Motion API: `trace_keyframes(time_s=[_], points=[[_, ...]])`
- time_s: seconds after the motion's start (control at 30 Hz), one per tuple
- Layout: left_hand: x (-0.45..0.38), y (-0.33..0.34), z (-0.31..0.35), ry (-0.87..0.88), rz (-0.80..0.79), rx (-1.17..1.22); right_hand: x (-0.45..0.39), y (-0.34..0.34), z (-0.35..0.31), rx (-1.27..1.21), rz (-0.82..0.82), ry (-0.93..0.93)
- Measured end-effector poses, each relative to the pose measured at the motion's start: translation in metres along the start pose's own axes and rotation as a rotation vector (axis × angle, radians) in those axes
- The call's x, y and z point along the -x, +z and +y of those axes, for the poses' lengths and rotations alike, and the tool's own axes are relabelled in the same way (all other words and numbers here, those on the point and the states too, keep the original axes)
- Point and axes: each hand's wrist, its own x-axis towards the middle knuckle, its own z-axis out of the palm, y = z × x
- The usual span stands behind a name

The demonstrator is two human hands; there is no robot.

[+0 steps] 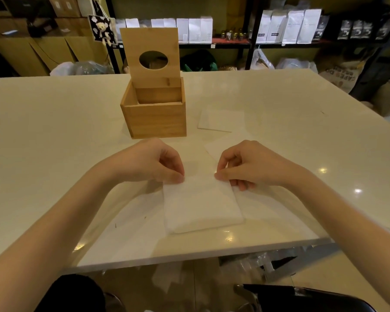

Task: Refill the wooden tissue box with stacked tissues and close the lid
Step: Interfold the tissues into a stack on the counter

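Both my hands were on the stack of tissues (202, 203), which lay flat on the white desk (54, 136) near the front edge, roughly centre. Left hand (153, 162) pinched the far left corner of the stack, thumb and fingers closed on it. Right hand (245, 164) pinched the far right corner the same way, fingertips curled down onto the paper. Stack looked like a thin white rectangle, long side running near to far, slightly skewed.

Wooden tissue box (154, 113) stood farther back on the desk, a little left of centre, well apart from the stack. Its lid (151, 57) stood upright at the far side of the box, oval hole showing, so the box was open. I couldn't see whether anything lay inside it.

A loose tissue sheet (221, 120) lay flat just right of the box. Another sheet (225, 143) lay nearer, between that one and my right hand, partly under it.
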Motion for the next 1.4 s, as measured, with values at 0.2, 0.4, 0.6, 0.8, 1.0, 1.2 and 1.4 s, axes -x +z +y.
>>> trace_keyframes(time_s=[0.2, 0.4, 0.6, 0.8, 1.0, 1.2, 1.4], points=[[0.0, -0.006, 0.004, -0.032, -0.068, 0.037, 0.001, -0.004, 0.0, 0.009, -0.038, -0.015], [-0.006, 0.0, 0.001, -0.055, -0.081, -0.119, -0.003, -0.002, 0.003, 0.05, -0.055, -0.032], [-0.02, -0.004, 0.015, -0.015, -0.009, -0.189, -0.004, -0.022, 0.014, 0.057, 0.065, -0.009], [-0.058, 0.003, 0.033, 0.07, 0.099, -0.138, -0.023, -0.052, 0.044, 0.098, 0.308, 0.029], [-0.092, 0.021, 0.034, 0.005, 0.249, -0.256, -0.035, -0.06, 0.065, 0.234, 0.422, 0.099], [-0.099, 0.025, 0.034, -0.011, 0.256, -0.378, -0.043, -0.057, 0.061, 0.243, 0.37, 0.133], [-0.104, 0.024, 0.034, -0.005, 0.213, -0.249, -0.049, -0.056, 0.059, 0.156, 0.34, 0.172]])
